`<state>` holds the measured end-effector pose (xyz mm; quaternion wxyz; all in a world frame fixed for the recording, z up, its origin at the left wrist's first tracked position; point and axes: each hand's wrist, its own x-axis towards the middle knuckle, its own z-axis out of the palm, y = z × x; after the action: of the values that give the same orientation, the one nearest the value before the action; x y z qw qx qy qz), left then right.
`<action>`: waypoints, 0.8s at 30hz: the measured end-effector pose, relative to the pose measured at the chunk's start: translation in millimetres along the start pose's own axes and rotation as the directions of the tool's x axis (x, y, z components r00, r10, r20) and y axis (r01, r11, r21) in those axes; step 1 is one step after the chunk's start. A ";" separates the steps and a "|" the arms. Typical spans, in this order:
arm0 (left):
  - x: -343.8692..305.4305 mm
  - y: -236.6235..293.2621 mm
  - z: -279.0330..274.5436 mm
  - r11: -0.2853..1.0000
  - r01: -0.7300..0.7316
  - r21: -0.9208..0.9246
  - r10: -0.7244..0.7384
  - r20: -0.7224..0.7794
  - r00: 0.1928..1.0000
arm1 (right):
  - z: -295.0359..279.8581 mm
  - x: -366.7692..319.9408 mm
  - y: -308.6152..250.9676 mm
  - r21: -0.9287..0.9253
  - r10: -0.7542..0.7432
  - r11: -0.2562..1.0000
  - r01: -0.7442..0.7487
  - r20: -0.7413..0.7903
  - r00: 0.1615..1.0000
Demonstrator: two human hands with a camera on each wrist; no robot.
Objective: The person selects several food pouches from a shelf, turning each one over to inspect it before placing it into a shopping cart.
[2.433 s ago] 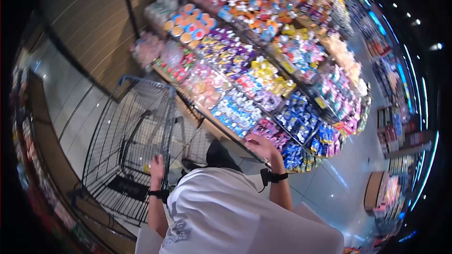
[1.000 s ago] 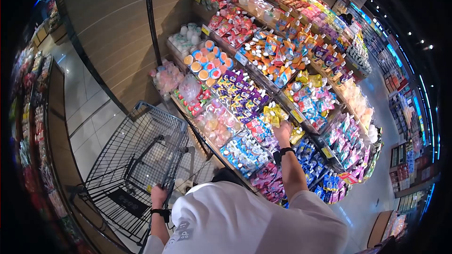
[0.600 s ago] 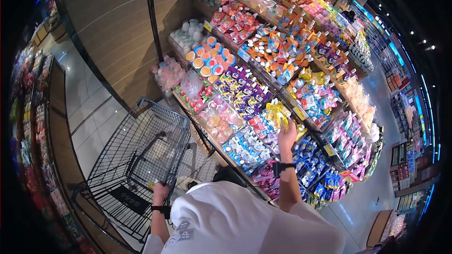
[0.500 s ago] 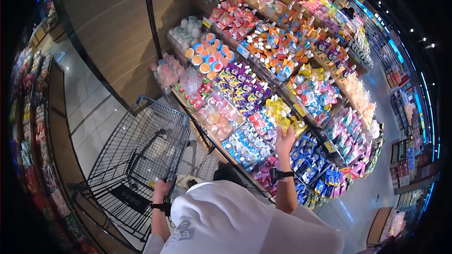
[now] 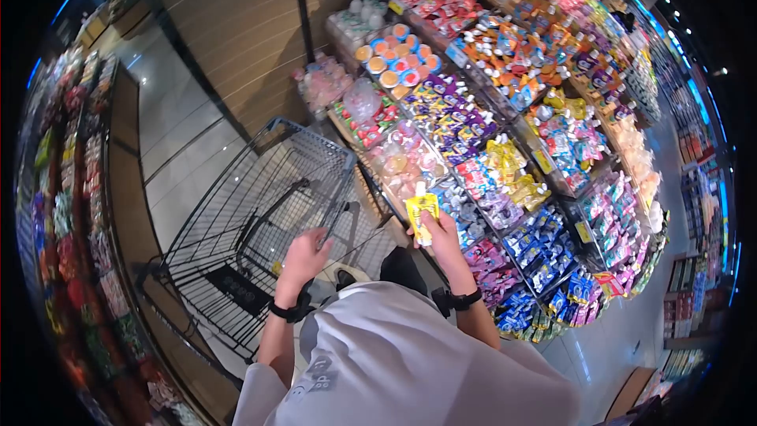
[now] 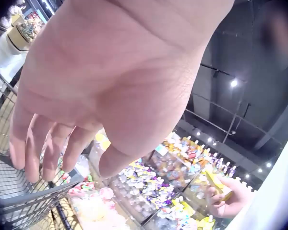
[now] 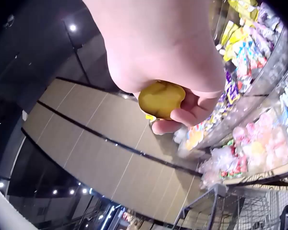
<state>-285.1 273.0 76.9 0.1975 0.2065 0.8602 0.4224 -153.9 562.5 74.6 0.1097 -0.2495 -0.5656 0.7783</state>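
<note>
My right hand (image 5: 443, 243) grips a yellow spouted pouch (image 5: 423, 213) with a white cap, held upright in front of my body. The right wrist view shows the underside of the pouch (image 7: 162, 99) with fingers (image 7: 194, 112) curled round it. My left hand (image 5: 306, 256) is in the air beside the shopping cart (image 5: 260, 205). In the left wrist view its palm (image 6: 101, 81) faces the camera, the fingers are relaxed, and nothing is in them. More yellow pouches (image 5: 505, 159) lie in a bin of the sloped display, to the right of the held one.
The tiered display holds bins of purple pouches (image 5: 449, 114), blue pouches (image 5: 544, 244) and round-lidded cups (image 5: 398, 55). A wood-panelled wall (image 5: 229, 24) stands behind the cart. Another stocked shelf (image 5: 79, 213) runs along the left, with tiled floor (image 5: 177, 142) between.
My right hand has drawn back from the display to my front, bringing a yellow pouch. My left hand has come off the cart and risen. The view has shifted left.
</note>
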 end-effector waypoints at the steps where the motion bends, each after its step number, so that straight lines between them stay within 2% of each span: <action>1: -0.7 13.2 -1.6 1.000 0.019 0.003 -0.018 -0.017 1.000 | 16.6 -1.8 -5.6 0.001 0.011 1.000 -0.011 0.023 1.000; 3: -2.0 34.1 -2.9 0.979 -0.118 -0.166 0.121 0.011 0.993 | 48.9 -7.8 -20.5 -0.097 0.062 0.994 -0.044 0.198 0.978; 4: -2.7 39.1 2.0 0.981 -0.111 -0.159 0.111 -0.008 0.994 | 61.7 -9.2 -24.1 -0.132 0.042 0.991 -0.005 0.276 0.960; 6: -2.4 44.0 8.4 0.811 -0.109 -0.575 0.123 -0.014 0.992 | 77.6 -8.2 -16.5 -0.162 0.087 0.987 -0.023 0.405 0.910; 7: -2.6 43.9 4.3 0.813 -0.114 -0.570 0.120 -0.027 0.992 | 85.9 -9.0 -16.7 -0.187 0.122 0.982 -0.040 0.456 0.881; 9: -4.8 45.9 -3.2 0.834 -0.037 -0.550 0.096 0.080 0.992 | 102.8 -11.8 -13.7 -0.173 0.075 0.985 0.016 0.507 0.859; 12: -15.4 50.5 -3.7 0.817 -0.071 -0.572 0.066 -0.030 0.997 | 110.0 -16.1 -14.8 -0.237 0.089 0.970 0.057 0.563 0.822; 14: -20.4 47.4 -5.7 0.768 -0.067 -0.637 0.007 -0.097 0.995 | 107.7 -15.5 -13.1 -0.355 -0.004 0.869 0.344 0.690 0.724; 15: -21.7 41.4 -5.3 0.769 -0.066 -0.636 0.005 -0.097 0.995 | 106.0 -15.4 -9.5 -0.353 -0.004 0.870 0.343 0.691 0.723; 18: -25.2 27.5 -4.7 0.736 -0.088 -0.671 0.002 -0.128 0.992 | 104.5 -12.2 -4.5 -0.274 0.143 0.956 0.104 0.745 0.652; 22: -33.7 28.9 -9.0 0.704 -0.086 -0.704 0.001 -0.120 0.993 | 108.2 -12.2 -0.3 -0.282 0.161 0.955 0.093 0.756 0.634; 24: -35.1 31.9 -10.5 0.620 -0.073 -0.781 -0.033 -0.119 0.992 | 112.2 -13.8 -4.1 -0.270 0.153 0.958 0.099 0.768 0.622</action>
<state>-255.1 265.7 114.5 0.2103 0.0832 0.5981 0.7688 -200.1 465.0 108.5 -0.1961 0.0920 -0.6591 0.7202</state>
